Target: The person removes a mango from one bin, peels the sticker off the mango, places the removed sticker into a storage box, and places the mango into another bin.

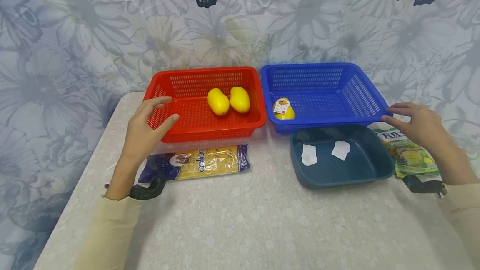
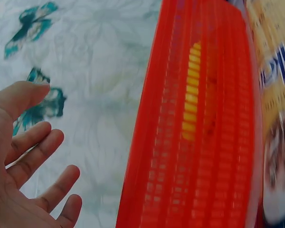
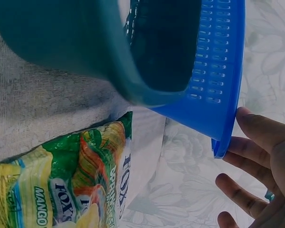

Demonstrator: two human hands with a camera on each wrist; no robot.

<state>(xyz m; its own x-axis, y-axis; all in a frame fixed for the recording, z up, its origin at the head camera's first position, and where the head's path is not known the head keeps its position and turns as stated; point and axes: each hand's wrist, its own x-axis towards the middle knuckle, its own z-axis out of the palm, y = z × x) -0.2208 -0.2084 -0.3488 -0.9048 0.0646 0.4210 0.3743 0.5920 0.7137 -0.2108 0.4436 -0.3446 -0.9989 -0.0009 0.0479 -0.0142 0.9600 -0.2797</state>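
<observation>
The left hand [image 1: 147,127] hovers at the 9 o'clock side of the red basket [image 1: 195,126], fingers spread wide and holding nothing; its fingertips [image 1: 169,101] reach over the basket's left rim, and the left wrist view shows a gap between palm and basket wall, so touch cannot be told for certain. The right hand [image 1: 420,125] is also wide, fingers straight, with the fingertips at the 3 o'clock corner of the blue basket [image 1: 363,111]; the right wrist view shows the thumb right at the basket's rim edge, gripping nothing.

The two baskets stand side by side, touching or nearly so, at the 12 o'clock part of the surface [image 1: 255,224]. In the red basket lie two yellow fruits [image 1: 228,100], just beside each other. In the blue basket, near its 9 o'clock wall, sits one yellow fruit with a label [image 1: 283,109].

At 6 o'clock of the red basket lies a pasta packet [image 1: 198,163], flat on the surface. At 6 o'clock of the blue basket sits a dark teal tub [image 1: 375,170] with two white stickers [image 1: 325,152] on its floor. A green candy bag [image 1: 410,153] lies at 3 o'clock of the tub, under the right wrist
</observation>
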